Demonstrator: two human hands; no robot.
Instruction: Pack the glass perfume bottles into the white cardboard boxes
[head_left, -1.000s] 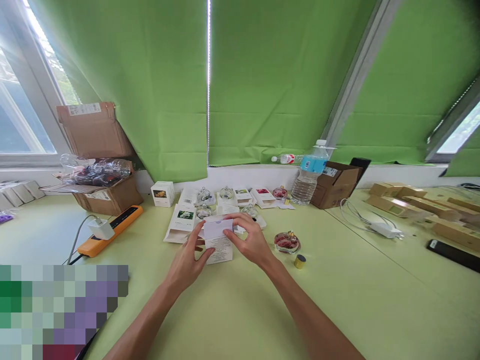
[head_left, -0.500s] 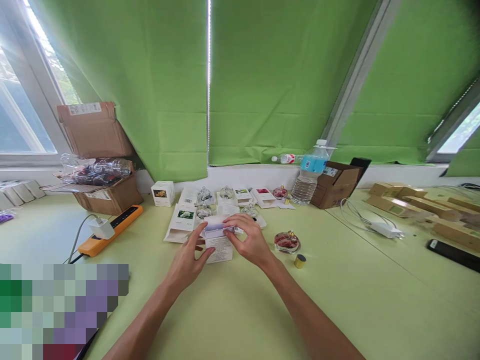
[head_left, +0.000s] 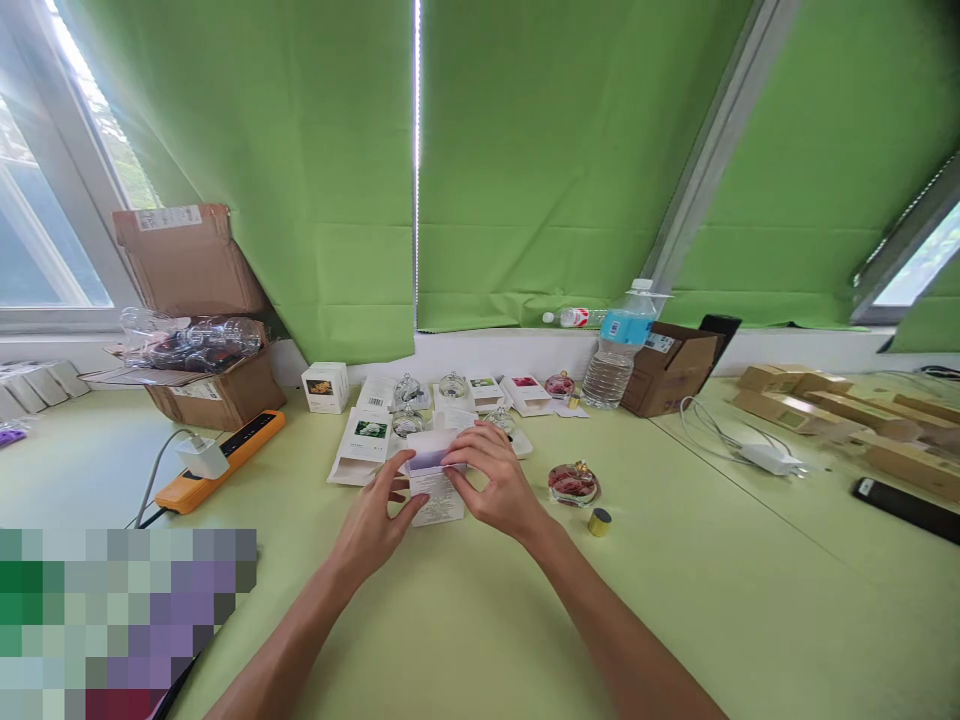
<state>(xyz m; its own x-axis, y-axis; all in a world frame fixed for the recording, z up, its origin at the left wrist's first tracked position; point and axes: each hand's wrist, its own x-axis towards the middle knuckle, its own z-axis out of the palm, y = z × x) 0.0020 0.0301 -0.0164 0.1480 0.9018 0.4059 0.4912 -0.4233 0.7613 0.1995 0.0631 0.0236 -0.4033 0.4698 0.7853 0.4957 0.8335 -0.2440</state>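
Between my hands stands a small white carton (head_left: 437, 500) with printed text on its near side and its top flap raised. My left hand (head_left: 379, 510) grips the carton's left side, thumb in front and fingers at the upper edge. At the upper right edge, by the flap, the fingers of my right hand (head_left: 491, 480) are closed on the carton. A glass bottle with dark red contents (head_left: 574, 485) stands to the right of my right hand, with a gold cap (head_left: 599, 522) in front of it. Behind my hands are several clear glass bottles (head_left: 408, 422) and a flattened-looking white carton (head_left: 364, 445).
An orange power strip (head_left: 225, 465) with a white plug lies on the left, before an open cardboard box (head_left: 217, 400). A large water bottle (head_left: 616, 345) stands at the back beside a brown box (head_left: 671, 370). Long cardboard boxes (head_left: 810, 410) and a black phone-like object (head_left: 907, 510) lie at right.
My right fingers have shifted slightly left along the carton's top edge. My left hand has hardly moved, and the bottle and cap stay in place.
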